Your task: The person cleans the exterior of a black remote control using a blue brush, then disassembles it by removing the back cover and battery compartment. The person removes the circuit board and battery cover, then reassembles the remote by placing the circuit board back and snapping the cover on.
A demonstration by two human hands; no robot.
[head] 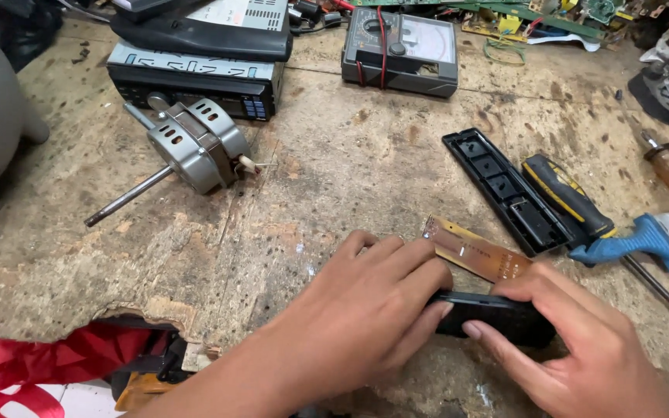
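Note:
My left hand (365,310) and my right hand (574,340) both press on a long black plastic case (497,313) lying on the worn wooden bench near its front edge. The left fingers cover its left end, the right thumb and fingers grip its right end. A tan circuit board strip (474,249) lies just behind the case, partly under my hands. A black plastic cover with square openings (505,190) lies behind that, tilted.
Right of the cover lie a black-yellow screwdriver (567,197) and a blue-handled screwdriver (636,241). A grey fan motor with shaft (191,147) sits at left, a car stereo (195,81) and an analogue multimeter (400,50) at the back. Red cloth (40,364) hangs at the front left.

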